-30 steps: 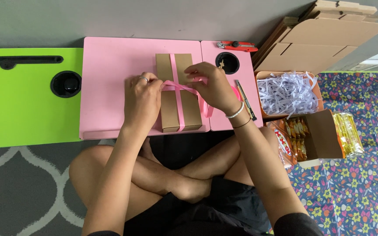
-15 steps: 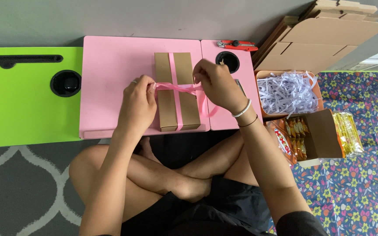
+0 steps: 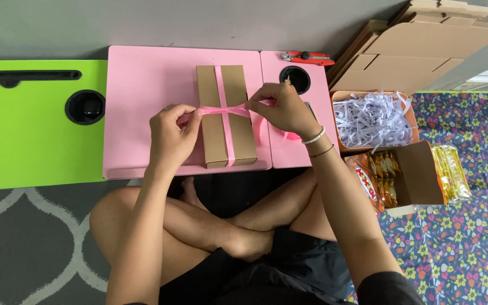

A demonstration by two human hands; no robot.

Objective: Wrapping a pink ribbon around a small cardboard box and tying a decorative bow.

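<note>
Brown cardboard box [image 3: 225,127] lies lengthwise near the middle of the pink bench [image 3: 142,85], long side running away from the person. Pink ribbon [image 3: 221,110] runs down the box's length and crosses it sideways about halfway along. Left hand [image 3: 169,135] is at the box's left edge, fingers pinched closed on the ribbon's left end. Right hand [image 3: 282,109] is at the box's right edge, fingers pinched closed on the ribbon's right end, with loose ribbon hanging below the palm. Ribbon is stretched taut between both hands across the box top. Red cutter [image 3: 306,56] lies at the bench's far right edge, well apart from the hands. Green bench [image 3: 29,141] sits to the left. Box of white shredded paper [image 3: 373,117] and open snack carton [image 3: 402,175] are on the floor to the right.
</note>
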